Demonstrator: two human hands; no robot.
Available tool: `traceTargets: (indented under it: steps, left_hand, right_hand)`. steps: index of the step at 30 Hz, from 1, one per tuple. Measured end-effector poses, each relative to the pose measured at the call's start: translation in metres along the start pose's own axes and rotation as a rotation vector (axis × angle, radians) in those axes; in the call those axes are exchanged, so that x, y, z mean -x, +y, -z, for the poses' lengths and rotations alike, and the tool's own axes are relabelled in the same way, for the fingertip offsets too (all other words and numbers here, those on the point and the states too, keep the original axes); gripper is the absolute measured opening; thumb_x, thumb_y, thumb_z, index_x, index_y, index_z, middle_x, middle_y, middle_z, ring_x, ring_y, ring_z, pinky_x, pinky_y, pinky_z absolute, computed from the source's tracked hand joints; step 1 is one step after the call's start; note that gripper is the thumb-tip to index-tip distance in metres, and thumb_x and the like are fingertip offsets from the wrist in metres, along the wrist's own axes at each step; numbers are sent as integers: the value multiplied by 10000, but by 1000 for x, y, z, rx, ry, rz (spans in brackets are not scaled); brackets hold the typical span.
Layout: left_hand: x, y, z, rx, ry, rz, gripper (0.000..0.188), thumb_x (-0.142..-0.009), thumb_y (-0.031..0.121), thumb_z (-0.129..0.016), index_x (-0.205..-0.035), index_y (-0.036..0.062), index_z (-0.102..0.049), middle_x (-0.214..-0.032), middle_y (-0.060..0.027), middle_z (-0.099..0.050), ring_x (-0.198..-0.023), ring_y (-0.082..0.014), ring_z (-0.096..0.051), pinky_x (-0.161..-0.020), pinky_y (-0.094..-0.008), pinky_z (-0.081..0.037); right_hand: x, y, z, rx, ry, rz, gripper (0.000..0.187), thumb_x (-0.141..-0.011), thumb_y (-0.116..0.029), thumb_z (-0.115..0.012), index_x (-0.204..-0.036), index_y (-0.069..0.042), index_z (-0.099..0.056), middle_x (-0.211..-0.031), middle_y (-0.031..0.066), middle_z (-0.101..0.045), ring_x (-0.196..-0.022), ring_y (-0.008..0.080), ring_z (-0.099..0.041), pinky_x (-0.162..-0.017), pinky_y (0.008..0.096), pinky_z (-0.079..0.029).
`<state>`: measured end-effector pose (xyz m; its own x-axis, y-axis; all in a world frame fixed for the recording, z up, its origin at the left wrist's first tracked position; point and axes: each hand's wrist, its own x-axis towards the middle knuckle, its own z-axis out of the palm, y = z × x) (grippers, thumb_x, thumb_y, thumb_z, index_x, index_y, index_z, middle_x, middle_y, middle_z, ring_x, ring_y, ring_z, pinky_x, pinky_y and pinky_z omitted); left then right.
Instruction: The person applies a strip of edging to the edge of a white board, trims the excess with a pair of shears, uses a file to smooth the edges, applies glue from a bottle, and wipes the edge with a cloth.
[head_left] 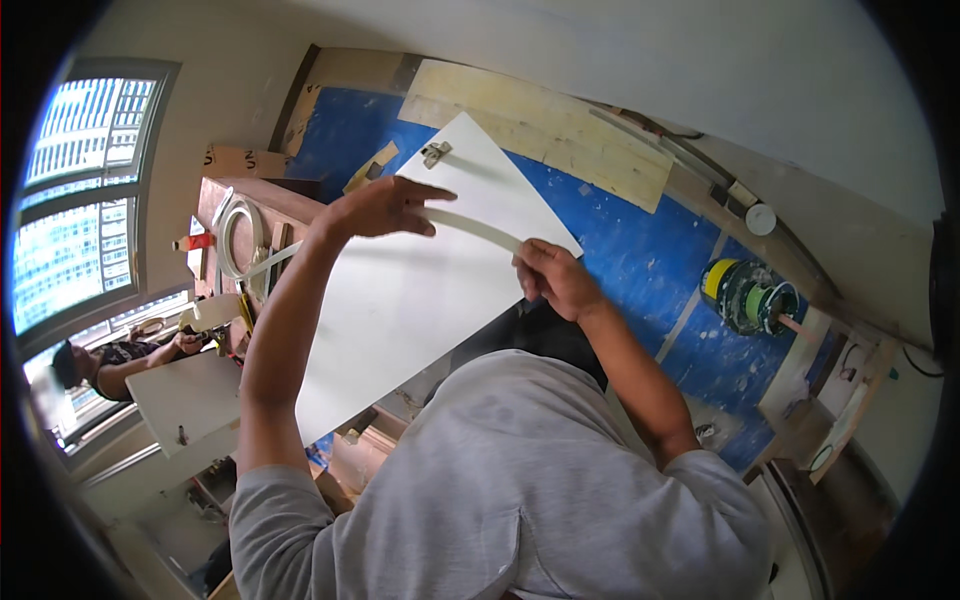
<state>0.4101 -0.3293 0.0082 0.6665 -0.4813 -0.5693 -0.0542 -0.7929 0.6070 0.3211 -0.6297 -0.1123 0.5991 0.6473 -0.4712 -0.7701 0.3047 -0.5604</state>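
Note:
A pale, flexible strip of edge banding bows between my two hands above a white board. My right hand pinches the strip between thumb and fingers near the board's right edge. My left hand has the strip running in between its fingers, with the index finger stretched out past it. The palm hides how firmly it grips. Toward the left, a coil of the same banding has a tail passing behind my left forearm. On the board's far corner sits a metal hinge.
Blue sheeting covers the floor, with a tan panel along the far wall. Right of the board stands a dark green bucket. A brown cabinet is at left. Farther left, a person works beside another white panel.

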Motion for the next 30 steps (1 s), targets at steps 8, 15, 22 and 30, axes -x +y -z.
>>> traceTargets:
  steps: [8,15,22,30]
  left_hand:
    - [-67,-78,40,244,80,219,390,-859,96,-801,-1246,103,-752,-944,-53,-761,-826,-125,-639,-805,-299,-527]
    - [-125,-75,70,144,203,120,303,-910,143,-758,-1198,46,-758,-1053,-90,-773,-944,-149,-693,-878,-309,-554]
    - [-182,-100,63,34,147,104,312,-926,206,-739,-1209,76,-758,-1105,-120,-770,-1019,-192,-709,-959,-342,-540]
    - [-235,-129,61,79,53,180,279,-939,182,-725,-1194,81,-768,-1103,-105,-769,-996,-178,-681,-933,-336,-528]
  right_hand:
    - [-50,-17,88,-159,329,13,200,-953,-242,-707,-992,-47,-692,-695,-33,-536,-569,72,-460,-547,237,-386]
    - [-80,-26,96,409,472,434,344,-992,-237,-713,-1221,20,-704,-827,29,-619,-618,77,-521,-575,233,-453]
    - [-84,-21,109,556,496,339,338,-961,-256,-755,-1172,9,-738,-868,45,-676,-607,77,-551,-542,253,-460]
    - [-85,-10,144,495,483,266,290,-912,-278,-774,-1074,-39,-791,-773,49,-719,-618,110,-595,-584,294,-483]
